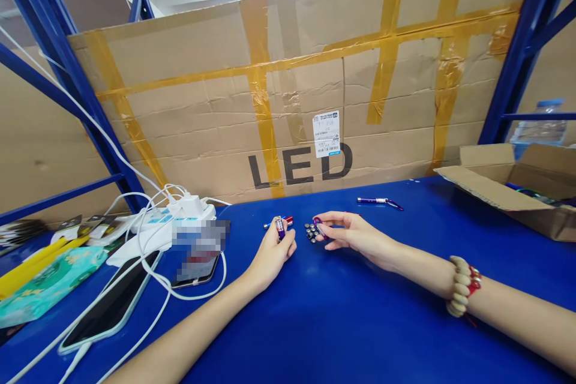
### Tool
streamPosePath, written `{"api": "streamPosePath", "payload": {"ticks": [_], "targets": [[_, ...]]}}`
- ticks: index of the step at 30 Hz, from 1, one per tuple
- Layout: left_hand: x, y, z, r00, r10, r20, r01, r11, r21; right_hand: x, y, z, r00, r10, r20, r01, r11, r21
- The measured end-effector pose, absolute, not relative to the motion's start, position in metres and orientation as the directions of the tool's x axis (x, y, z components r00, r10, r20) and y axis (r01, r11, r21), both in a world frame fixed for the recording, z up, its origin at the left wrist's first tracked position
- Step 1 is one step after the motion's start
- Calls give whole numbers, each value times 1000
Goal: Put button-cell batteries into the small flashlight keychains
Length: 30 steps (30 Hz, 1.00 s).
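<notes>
My left hand (273,252) rests on the blue table (342,312), fingers closed round a small purple keychain torch (280,228) held upright. A red torch (287,221) lies just behind it. My right hand (348,232) lies on the table with its fingertips pinched at a cluster of several small button cells (310,231); a purple clip shows at the fingertips. Another purple keychain torch (378,201) lies further back on the table, apart from both hands. A bead bracelet (461,285) is on my right wrist.
A taped cardboard sheet marked LED (297,102) stands along the back. An open cardboard box (517,189) sits at the right. At the left are a power strip with white chargers (189,210), cables, two phones (112,303), and a teal packet (49,285).
</notes>
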<state>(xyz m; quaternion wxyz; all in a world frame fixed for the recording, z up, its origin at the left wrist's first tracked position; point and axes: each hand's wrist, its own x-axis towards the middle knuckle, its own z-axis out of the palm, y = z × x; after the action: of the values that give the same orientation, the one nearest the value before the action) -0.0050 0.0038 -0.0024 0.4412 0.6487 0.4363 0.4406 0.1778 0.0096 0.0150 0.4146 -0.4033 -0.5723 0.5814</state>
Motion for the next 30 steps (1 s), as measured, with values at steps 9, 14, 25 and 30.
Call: {"api": "streamPosePath", "payload": {"ticks": [9,14,25,30], "targets": [[-2,-1,3,300,939,168,185,-230,955,173,0,17,-381,924,-30,73,-3,-997],[-3,-1,3,327,934,144,202,-218,955,171,0,12,-371,926,-65,85,-35,-996],[-4,-1,1,503,855,126,117,-211,970,169,4,3,-316,944,94,-49,83,-995],[-6,1,-2,525,838,149,104,-238,966,169,7,-2,-306,935,181,32,200,-979]]}}
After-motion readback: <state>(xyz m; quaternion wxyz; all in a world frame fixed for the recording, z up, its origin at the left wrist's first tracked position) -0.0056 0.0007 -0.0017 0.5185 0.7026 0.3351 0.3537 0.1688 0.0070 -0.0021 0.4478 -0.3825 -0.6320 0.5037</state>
